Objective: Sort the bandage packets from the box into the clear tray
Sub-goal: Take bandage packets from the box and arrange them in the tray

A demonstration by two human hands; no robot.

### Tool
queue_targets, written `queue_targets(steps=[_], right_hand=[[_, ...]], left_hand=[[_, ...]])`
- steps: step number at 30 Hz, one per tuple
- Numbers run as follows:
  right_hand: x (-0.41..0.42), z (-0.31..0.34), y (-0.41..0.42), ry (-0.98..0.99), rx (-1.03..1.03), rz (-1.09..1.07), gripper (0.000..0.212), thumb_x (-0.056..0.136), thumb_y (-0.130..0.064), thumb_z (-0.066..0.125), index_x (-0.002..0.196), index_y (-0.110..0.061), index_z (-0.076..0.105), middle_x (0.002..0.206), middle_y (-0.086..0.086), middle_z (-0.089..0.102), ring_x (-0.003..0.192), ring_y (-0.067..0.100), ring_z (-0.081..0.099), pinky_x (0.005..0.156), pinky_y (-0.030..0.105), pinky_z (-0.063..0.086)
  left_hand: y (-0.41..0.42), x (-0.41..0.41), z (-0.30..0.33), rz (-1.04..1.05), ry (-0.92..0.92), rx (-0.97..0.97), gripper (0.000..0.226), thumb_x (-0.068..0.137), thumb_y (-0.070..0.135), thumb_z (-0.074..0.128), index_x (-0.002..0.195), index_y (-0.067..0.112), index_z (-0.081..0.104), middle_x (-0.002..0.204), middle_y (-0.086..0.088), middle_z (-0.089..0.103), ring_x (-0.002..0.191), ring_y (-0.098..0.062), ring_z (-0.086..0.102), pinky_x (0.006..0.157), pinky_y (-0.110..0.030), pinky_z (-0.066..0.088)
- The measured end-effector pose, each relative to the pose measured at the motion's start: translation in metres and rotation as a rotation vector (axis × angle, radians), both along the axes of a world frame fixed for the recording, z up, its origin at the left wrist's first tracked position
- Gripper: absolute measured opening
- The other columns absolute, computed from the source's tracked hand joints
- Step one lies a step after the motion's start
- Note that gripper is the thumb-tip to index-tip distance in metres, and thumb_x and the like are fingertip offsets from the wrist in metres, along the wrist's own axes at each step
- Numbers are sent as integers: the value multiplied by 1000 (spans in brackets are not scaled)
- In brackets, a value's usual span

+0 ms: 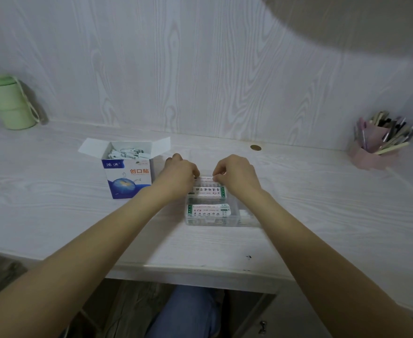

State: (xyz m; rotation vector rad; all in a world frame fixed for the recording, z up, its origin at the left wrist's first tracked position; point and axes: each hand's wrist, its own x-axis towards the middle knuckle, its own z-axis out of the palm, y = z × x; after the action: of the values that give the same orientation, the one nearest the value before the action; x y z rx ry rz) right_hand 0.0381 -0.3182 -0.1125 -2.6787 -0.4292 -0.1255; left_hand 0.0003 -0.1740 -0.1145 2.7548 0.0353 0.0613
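Observation:
A blue and white bandage box (127,178) stands open on the desk, with several white packets (127,153) showing inside. To its right lies the clear tray (237,222), holding two stacks of white packets with green ends (207,211). At the tray's far end my left hand (178,173) and my right hand (234,172) pinch the two ends of one bandage packet (206,178), holding it flat just over the tray's far compartment. A few small white items lie in the tray's right part (245,215).
A green cup with a lid (7,101) stands at the back left. A pink pen holder full of pens (376,142) stands at the back right. A small brass disc (255,147) sits in the desk near the wall. The desk's front edge runs below the tray.

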Motion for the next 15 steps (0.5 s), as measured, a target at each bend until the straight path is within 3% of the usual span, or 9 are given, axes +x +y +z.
queue_targets(steps=[6, 10, 15], right_hand=[[2, -1, -1, 64, 81, 8, 10, 86, -12, 64, 87, -13, 75, 91, 3, 72, 92, 21, 64, 89, 41, 50], [-3, 2, -7, 32, 224, 5, 14, 90, -14, 59, 93, -12, 73, 96, 2, 71, 86, 11, 60, 75, 23, 45], [-20, 16, -2, -66, 334, 47, 18, 91, -12, 57, 99, -13, 73, 100, -1, 71, 86, 5, 56, 77, 17, 40]], left_hand=[[-2, -4, 1, 14, -23, -36, 34, 97, 15, 41, 127, 17, 57, 130, -14, 41, 125, -30, 35, 104, -37, 31], [-1, -10, 9, 13, -62, -49, 34, 96, 21, 45, 130, 18, 52, 130, -11, 45, 123, -27, 41, 100, -39, 39], [6, -31, 29, -53, -132, -160, 26, 94, 27, 50, 117, 22, 60, 111, 2, 64, 99, -15, 61, 83, -24, 43]])
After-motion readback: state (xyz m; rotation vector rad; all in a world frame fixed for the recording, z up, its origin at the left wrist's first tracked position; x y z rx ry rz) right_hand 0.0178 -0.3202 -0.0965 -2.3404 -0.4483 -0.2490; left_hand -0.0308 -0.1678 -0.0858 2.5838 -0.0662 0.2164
